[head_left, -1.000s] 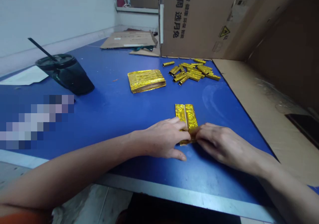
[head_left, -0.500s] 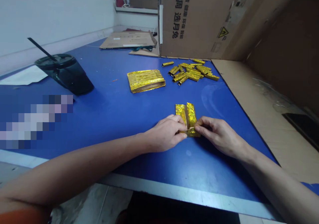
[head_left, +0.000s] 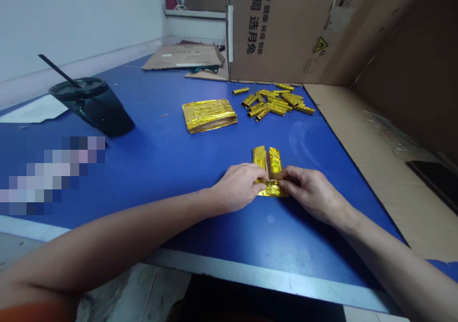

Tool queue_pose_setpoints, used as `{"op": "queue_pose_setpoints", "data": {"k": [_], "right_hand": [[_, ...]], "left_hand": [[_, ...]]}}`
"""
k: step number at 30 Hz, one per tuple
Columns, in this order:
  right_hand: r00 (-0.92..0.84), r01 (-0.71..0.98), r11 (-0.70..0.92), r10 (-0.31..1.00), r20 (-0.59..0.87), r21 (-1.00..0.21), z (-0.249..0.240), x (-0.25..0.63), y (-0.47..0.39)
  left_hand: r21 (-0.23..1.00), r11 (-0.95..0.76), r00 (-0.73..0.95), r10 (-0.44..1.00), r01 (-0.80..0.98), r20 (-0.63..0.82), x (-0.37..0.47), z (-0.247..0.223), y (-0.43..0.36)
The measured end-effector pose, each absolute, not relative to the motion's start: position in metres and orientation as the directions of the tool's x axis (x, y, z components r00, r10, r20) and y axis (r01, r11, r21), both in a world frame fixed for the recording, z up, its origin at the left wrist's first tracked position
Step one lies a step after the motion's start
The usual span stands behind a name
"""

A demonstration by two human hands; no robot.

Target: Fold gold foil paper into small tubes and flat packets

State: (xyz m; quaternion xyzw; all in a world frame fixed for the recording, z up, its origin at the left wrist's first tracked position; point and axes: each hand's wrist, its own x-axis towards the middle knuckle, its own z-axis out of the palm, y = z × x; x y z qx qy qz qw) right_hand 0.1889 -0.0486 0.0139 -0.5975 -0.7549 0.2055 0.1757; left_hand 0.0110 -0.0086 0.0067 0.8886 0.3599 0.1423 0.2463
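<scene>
A gold foil paper [head_left: 274,189] lies on the blue table, its two side flaps folded inward with a brown strip between them and its near edge turned up. My left hand [head_left: 241,184] pinches its left side near the fold. On the right side, the fingers of my right hand [head_left: 309,188] are closed on the same paper. Beyond my hands sits a stack of gold paper [head_left: 210,114]. To the right of that stack is a loose pile of small folded gold tubes [head_left: 277,103].
A dark cup [head_left: 100,106] with a straw stands at the left, beside a white sheet [head_left: 36,109]. Flat cardboard [head_left: 184,57] lies at the back. A large cardboard box [head_left: 286,31] rises behind the gold tubes. A blurred patch covers the left edge.
The near edge of the gold paper is folded over further and shows a wider gold band. My left hand has shifted slightly upward; my right hand has barely moved.
</scene>
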Motion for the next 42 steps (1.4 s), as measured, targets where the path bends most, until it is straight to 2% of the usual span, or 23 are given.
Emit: {"op": "queue_pose_setpoints", "data": {"k": [6,19,33,42], "right_hand": [[-0.227,0.886,0.229,0.972,0.053,-0.404,0.017,0.185,-0.047],[-0.223,0.908,0.225,0.974,0.047,-0.355,0.017,0.18,-0.046],[-0.228,0.941,0.234,0.972,0.053,-0.246,0.015,0.177,-0.045],[-0.24,0.942,0.246,0.969,0.053,-0.228,0.013,0.177,-0.045]], "left_hand": [[0.475,-0.665,0.71,0.695,0.577,0.11,0.014,0.004,-0.007],[0.242,-0.746,0.733,0.661,0.621,0.158,0.014,-0.005,-0.011],[0.214,-0.778,0.765,0.624,0.591,0.159,0.015,-0.004,-0.015],[0.083,-0.824,0.813,0.566,0.56,0.133,0.014,-0.002,-0.013]]}}
